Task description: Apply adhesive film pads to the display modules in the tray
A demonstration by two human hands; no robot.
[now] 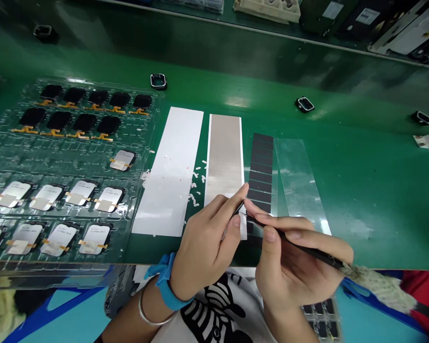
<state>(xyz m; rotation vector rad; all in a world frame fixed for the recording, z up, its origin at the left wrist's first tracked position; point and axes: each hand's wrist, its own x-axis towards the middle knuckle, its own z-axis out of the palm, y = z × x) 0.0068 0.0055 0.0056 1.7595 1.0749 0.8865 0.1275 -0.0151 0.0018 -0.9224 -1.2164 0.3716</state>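
Observation:
My left hand, with a blue strap on its wrist, is closed in a pinch on a small dark-edged part. Fingers cover most of that part, so its kind is hidden. My right hand grips black tweezers, whose tip touches or nearly touches the part at my left fingertips. Cloth-like wrapping covers the tweezers' rear end. Beneath my hands lie a grey-beige sheet with white edges and a strip of black rectangular stickers.
On the left, a clear plastic tray holds several small display modules, some silver side up. White scraps lie beside a white sheet. Transparent film is to the right. Small black frames sit towards the back, below a shelf.

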